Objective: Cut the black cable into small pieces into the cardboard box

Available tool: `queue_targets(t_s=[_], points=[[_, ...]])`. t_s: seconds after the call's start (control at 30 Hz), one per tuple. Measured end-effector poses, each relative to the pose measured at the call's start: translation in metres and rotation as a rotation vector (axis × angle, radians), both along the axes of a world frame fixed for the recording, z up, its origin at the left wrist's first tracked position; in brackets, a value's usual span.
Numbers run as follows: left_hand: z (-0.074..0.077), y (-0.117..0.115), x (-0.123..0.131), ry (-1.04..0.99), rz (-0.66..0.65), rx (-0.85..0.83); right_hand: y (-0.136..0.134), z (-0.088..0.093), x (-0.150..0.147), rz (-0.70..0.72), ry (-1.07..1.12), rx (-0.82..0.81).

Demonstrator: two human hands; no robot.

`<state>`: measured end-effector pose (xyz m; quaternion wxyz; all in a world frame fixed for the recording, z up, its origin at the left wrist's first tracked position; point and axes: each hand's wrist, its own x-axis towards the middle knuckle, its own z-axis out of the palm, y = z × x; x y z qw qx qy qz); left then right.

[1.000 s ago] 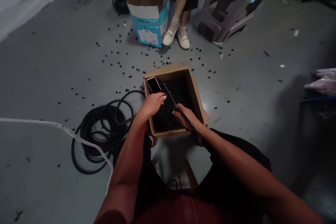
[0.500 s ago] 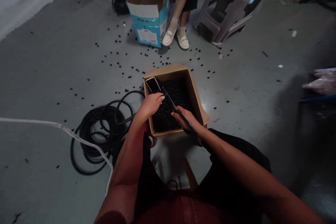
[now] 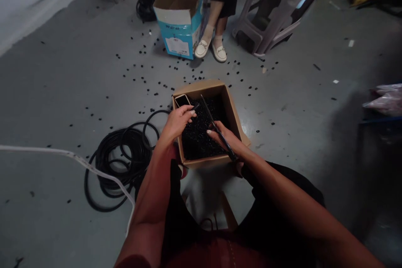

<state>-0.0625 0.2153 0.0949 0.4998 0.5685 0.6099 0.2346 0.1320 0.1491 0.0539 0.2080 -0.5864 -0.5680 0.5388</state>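
My left hand (image 3: 179,122) is closed in a pinch on the end of a black hose (image 3: 196,107), whose short tip pokes out past the fingertips. My right hand (image 3: 224,136) grips a long, thin knife (image 3: 207,109); the blade points up and away, and its dark handle runs back under the palm. Both hands are over an open cardboard box (image 3: 238,123) between my knees. Small, shiny black pieces (image 3: 201,138) cover its bottom. A phone-like thing with a pale rim and dark face (image 3: 182,100) leans in the box's far left corner.
A coil of black hose (image 3: 103,163) lies on the floor at left, with a white cable (image 3: 78,159) nearby. Black rings are scattered across the floor. Beyond stand a blue and white carton (image 3: 179,42), a person's feet in white shoes (image 3: 202,48) and a grey plastic stool (image 3: 260,42).
The knife's blade has swung up and right, away from the hose end it was beside. My left hand has shifted slightly left, and the hose tip now shows apart from the blade.
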Motion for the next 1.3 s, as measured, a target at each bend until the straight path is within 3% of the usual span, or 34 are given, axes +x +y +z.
queue_targets(t_s=[0.33, 0.6, 0.87, 1.1, 1.3], points=[[-0.003, -0.001, 0.001, 0.034, -0.067, 0.007, -0.003, 0.010, -0.004, 0.099, -0.037, 0.000], [0.000, -0.001, 0.001, 0.087, -0.178, 0.004, -0.002, 0.004, -0.002, 0.106, 0.003, 0.025], [0.003, -0.003, 0.002, 0.095, -0.197, 0.009, 0.004, 0.015, -0.001, 0.052, -0.093, -0.033], [0.015, -0.005, 0.006, 0.296, -0.280, 0.098, 0.004, 0.010, 0.001, 0.025, -0.106, 0.038], [0.013, -0.003, 0.003, 0.344, -0.318, 0.104, -0.001, 0.009, -0.003, 0.035, -0.115, 0.049]])
